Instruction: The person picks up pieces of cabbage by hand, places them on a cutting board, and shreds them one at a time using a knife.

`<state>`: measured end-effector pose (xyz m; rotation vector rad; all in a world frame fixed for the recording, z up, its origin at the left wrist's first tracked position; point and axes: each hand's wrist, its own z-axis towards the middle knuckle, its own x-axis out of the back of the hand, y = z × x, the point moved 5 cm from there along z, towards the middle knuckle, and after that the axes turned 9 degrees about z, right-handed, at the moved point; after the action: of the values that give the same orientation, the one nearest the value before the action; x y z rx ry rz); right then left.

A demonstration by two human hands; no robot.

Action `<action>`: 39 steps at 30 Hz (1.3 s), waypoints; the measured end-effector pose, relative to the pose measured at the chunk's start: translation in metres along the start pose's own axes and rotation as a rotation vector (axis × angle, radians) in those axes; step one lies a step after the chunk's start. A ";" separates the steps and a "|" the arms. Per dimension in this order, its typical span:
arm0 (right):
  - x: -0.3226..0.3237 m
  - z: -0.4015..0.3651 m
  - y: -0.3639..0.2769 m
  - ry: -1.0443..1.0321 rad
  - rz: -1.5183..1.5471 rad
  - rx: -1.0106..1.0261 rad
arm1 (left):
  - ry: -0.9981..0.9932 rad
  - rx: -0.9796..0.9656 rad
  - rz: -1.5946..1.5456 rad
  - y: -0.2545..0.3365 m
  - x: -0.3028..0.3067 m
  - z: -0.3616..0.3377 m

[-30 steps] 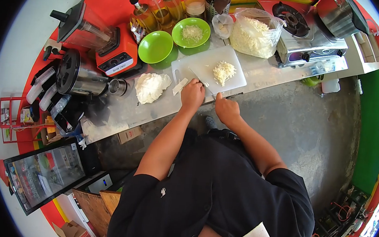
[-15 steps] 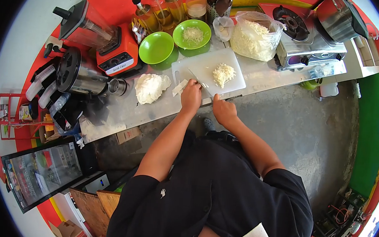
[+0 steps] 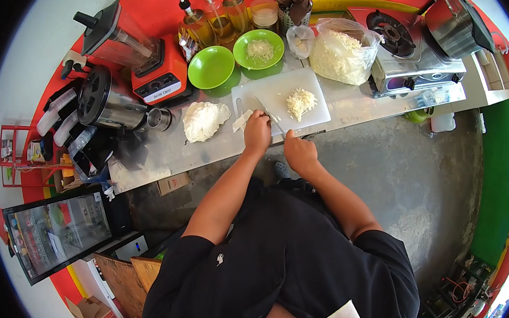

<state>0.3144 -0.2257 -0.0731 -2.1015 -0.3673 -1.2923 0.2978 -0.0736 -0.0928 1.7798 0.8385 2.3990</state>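
A knife (image 3: 268, 110) lies slanted over the white cutting board (image 3: 314, 116), its handle in my right hand (image 3: 301, 151). My left hand (image 3: 258, 133) is closed on a pale flat piece (image 3: 242, 120) at the board's lower left edge, close beside the blade. Shredded pale pieces (image 3: 301, 104) form a pile on the right half of the board. Left of the board, a crumpled white bundle (image 3: 205, 121) rests on the metal counter (image 3: 165, 150).
Behind the board are an empty green bowl (image 3: 211, 68), a green bowl with shreds (image 3: 259, 50) and a bag of shreds (image 3: 345, 51). A red blender (image 3: 160, 75) stands left, a gas stove (image 3: 417, 71) right. Oil bottles (image 3: 223, 27) stand at the back.
The knife blade has shifted slightly on the board near my left hand. Both hands keep their holds, with only slight movement.
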 end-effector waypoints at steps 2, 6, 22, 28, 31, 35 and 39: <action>-0.011 0.002 0.005 0.053 0.004 0.003 | 0.017 0.031 -0.065 -0.001 0.000 0.001; -0.003 0.005 0.003 0.053 -0.003 -0.007 | -0.017 0.079 -0.086 0.000 0.005 0.005; -0.014 0.011 0.004 0.043 0.030 0.002 | 0.023 0.119 -0.119 -0.005 0.006 -0.002; 0.001 0.014 0.001 0.024 0.045 -0.008 | 0.012 0.091 -0.132 -0.008 0.007 0.000; 0.018 0.006 -0.005 0.004 0.039 -0.018 | 0.005 0.022 -0.108 -0.005 0.004 -0.003; 0.025 0.001 -0.008 -0.037 0.010 -0.013 | 0.011 0.022 -0.096 -0.001 0.004 -0.006; 0.004 0.004 -0.005 -0.015 0.048 -0.021 | -0.029 0.028 -0.086 -0.002 0.002 -0.002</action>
<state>0.3162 -0.2203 -0.0693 -2.1260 -0.3084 -1.2582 0.2943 -0.0720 -0.0923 1.7457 0.9306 2.3138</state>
